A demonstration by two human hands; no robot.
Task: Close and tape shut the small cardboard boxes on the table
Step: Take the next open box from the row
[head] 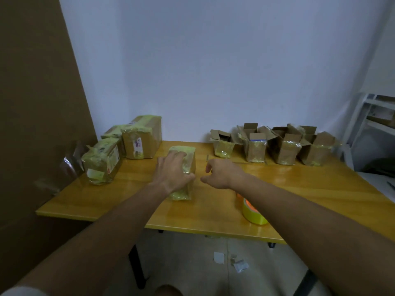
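A small cardboard box (pixel 188 152) wrapped in yellowish tape stands mid-table, its flaps closed. My left hand (pixel 174 171) grips it over the top, thumb against its right side. My right hand (pixel 222 173) hovers just right of the box, fingers loosely curled, holding nothing. A roll of yellow tape (pixel 253 212) with an orange core stands on the table under my right forearm. Several open boxes (pixel 284 149) with raised flaps line the back right. Several taped boxes (pixel 139 144) sit stacked at the back left, one (pixel 102 162) nearer the left edge.
The yellow wooden table (pixel 299 189) meets a white wall. A large brown cardboard sheet (pixel 36 103) leans at the left. A white metal shelf (pixel 376 116) stands at the right. Paper scraps (pixel 240 267) lie on the floor below the table's front edge.
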